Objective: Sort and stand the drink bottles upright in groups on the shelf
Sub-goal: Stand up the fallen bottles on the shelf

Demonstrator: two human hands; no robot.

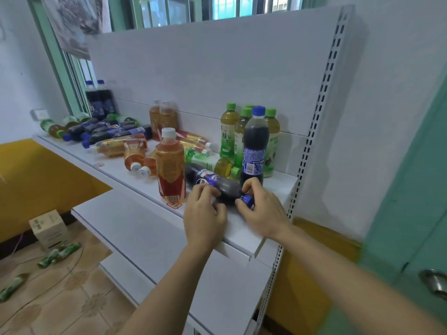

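While both hands grasp the lying cola bottle [217, 183] at the shelf [242, 228] front | left hand [204, 213] fingers curl on its body, right hand [261, 209] pinches its cap | risk: swinging it upright could topple the standing cola bottle [254, 146] just behind the right fingers or the tea bottle [170, 165] beside the left.

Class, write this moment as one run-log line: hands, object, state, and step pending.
hands: left hand and right hand grip lying cola bottle | location: shelf front edge | pending: stand upright beside standing cola bottle

Dark cola bottle [215, 183] lies sideways on the shelf [242, 228] (blue-capped).
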